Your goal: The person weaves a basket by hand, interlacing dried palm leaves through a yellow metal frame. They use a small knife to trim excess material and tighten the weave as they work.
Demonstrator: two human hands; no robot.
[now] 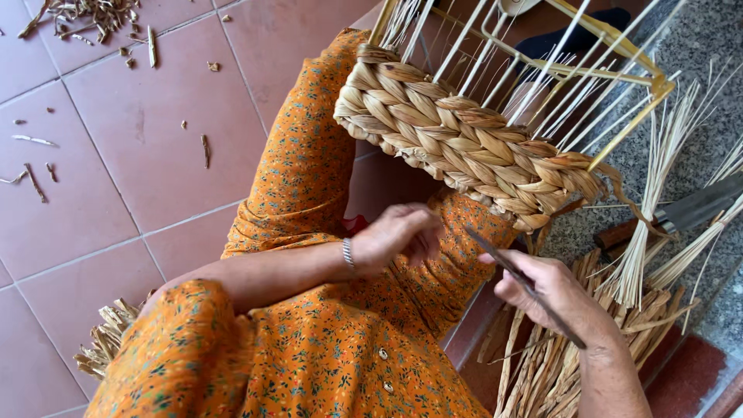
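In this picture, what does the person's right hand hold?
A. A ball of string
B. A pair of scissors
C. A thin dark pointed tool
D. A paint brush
C. The right hand grips a thin dark pointed tool that runs slantwise across its fingers, beside the half-woven basket; the left hand holds its fingers curled close in front of the orange dress.

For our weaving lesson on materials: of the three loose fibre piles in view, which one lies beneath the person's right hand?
The pile of flat dried strips lies under the right hand; the scraps and small bundle lie on tiles to the left.
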